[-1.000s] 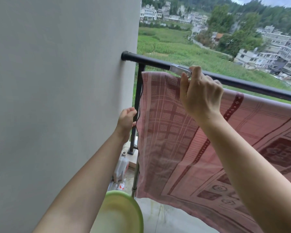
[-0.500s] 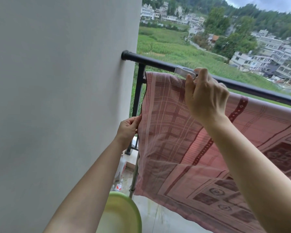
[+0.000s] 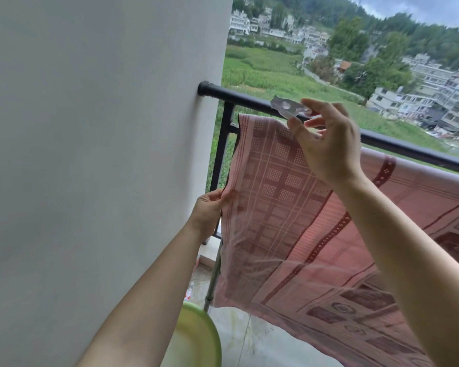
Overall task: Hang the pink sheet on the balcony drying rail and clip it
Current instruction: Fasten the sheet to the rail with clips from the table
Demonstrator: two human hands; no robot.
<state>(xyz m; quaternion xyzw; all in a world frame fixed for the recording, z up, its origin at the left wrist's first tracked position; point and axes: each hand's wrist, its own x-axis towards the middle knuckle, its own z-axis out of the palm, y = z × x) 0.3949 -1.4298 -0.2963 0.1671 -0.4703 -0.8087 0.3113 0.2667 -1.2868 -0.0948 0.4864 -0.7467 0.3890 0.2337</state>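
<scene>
Right hand (image 3: 329,144) pinches the clip (image 3: 286,107) just before the rail (image 3: 244,98), which runs crosswise; the pink sheet (image 3: 276,207) hangs directly below. Left hand (image 3: 207,210) pinches its side edge, lower.

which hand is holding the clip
The right hand pinches the clear clip, up by the black rail. The left hand holds no clip; it grips the side edge of the pink sheet lower down, near the wall.

The pink sheet (image 3: 289,213) drapes over the black rail (image 3: 249,100). The left hand (image 3: 210,210) pinches its side edge; above, the right hand (image 3: 326,144) holds a clear clip (image 3: 286,107) at the rail.
</scene>
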